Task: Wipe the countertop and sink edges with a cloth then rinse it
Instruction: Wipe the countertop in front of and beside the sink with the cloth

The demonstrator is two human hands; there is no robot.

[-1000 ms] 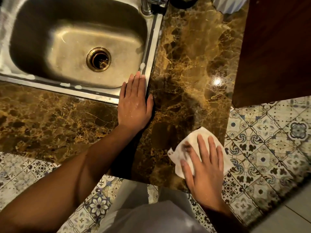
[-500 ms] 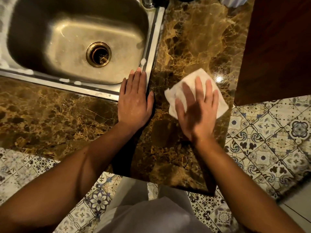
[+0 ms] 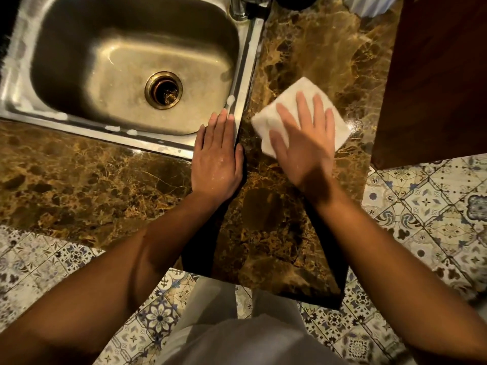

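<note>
1. The steel sink (image 3: pixel 247 64) fills the far left, its basin dull and wet, with a brass-coloured drain (image 3: pixel 163 90) at the bottom.
2. Small white blobs of foam (image 3: pixel 131 132) sit along the sink's near rim, and one more clings to the right rim just beyond the left hand's fingertips.
3. The base of a tap (image 3: pixel 238 6) stands at the sink's far right corner.
4. The left hand (image 3: pixel 217 159) lies flat, palm down, fingers straight and close together, holding nothing. It rests on the sink's near right corner and the brown marbled countertop (image 3: pixel 79 180) next to it.
5. Just right of that hand, the white cloth (image 3: pixel 303 93) lies flat on the countertop, beside the sink's right edge.
6. The right hand (image 3: pixel 305 143) presses down on the cloth with fingers straight and spread; it looks slightly blurred.
7. A dark wooden panel (image 3: pixel 434 75) rises at the far right, touching the countertop's right edge.
8. Patterned floor tiles (image 3: pixel 434 219) show near, on both sides of the countertop's jutting part.
</note>
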